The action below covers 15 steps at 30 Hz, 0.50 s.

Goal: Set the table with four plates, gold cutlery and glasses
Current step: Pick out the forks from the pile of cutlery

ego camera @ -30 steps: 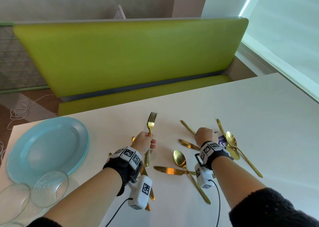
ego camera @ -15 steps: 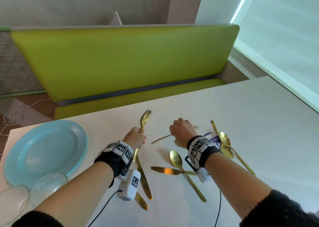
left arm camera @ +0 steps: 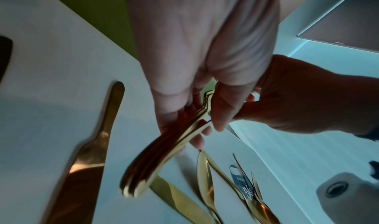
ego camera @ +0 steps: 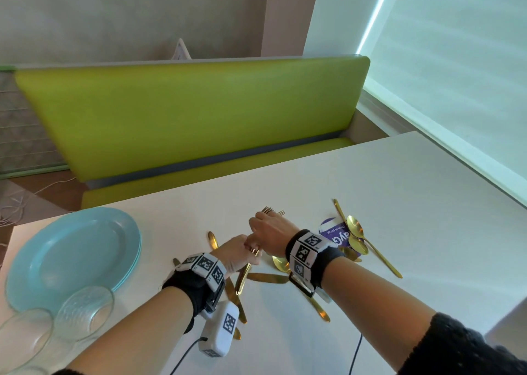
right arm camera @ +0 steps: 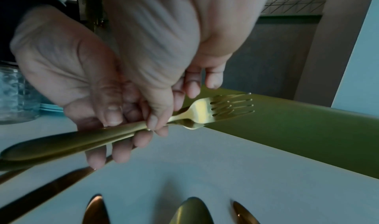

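Above the white table [ego camera: 399,203], my two hands meet over the loose cutlery. My left hand [ego camera: 239,253] grips the handles of two gold forks [ego camera: 242,277] stacked together. My right hand [ego camera: 268,232] pinches the same forks [right arm camera: 205,114] at the neck, thumb on top, with the tines pointing away toward the bench. In the left wrist view the fork handles [left arm camera: 156,165] stick out below my left fingers [left arm camera: 217,114]. A stack of light blue plates [ego camera: 71,254] lies at the left, with two clear glasses [ego camera: 85,312] in front of it.
Gold spoons [ego camera: 356,232], knives [ego camera: 266,278] and a purple label [ego camera: 333,232] lie scattered under and to the right of my hands. A green bench [ego camera: 185,112] runs along the table's far edge. A window blind fills the right side.
My right hand lifted a second fork off the table and carried it left to my left hand's fork. Both hands now hold the forks together.
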Tool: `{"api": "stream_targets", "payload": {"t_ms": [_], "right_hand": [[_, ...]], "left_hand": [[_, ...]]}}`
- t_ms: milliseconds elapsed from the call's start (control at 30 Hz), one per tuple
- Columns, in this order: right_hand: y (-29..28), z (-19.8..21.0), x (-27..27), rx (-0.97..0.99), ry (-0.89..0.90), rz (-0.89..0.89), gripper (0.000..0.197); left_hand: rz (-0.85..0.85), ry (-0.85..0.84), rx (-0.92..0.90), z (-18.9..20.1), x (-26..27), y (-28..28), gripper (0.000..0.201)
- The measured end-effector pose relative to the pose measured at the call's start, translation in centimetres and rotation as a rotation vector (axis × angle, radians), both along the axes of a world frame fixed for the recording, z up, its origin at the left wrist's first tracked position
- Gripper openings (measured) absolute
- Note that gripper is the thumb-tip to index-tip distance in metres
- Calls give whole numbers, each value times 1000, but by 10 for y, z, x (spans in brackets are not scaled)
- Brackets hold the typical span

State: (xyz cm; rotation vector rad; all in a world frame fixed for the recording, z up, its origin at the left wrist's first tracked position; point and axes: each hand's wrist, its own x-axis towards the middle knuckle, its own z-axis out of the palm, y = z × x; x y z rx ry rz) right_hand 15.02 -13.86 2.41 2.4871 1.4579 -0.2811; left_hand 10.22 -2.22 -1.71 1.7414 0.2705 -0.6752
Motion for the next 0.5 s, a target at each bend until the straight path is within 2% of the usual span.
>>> {"api": "stream_targets", "payload": {"t_ms": [100,233,300,400,500], "right_hand": [[-3,-5,-5,0,0,4,27],[-9,-13,-12,20,-4,-17,27],[-12,-16,-15,99,10,-52,23],[-18,-27,-20,209,-13,-109,9],[-27,-44,-22,375,70,-246,18]], "left_hand": [[23,-23,-21,-4,-4,-7,18],[16,-73,54,-6,-9,-13,21],[24,-75,58,-7,-11,-15,23],[39,-59,68,-11,-11,-18,24],[132,-2,3,-19,-8,-19,21]]}}
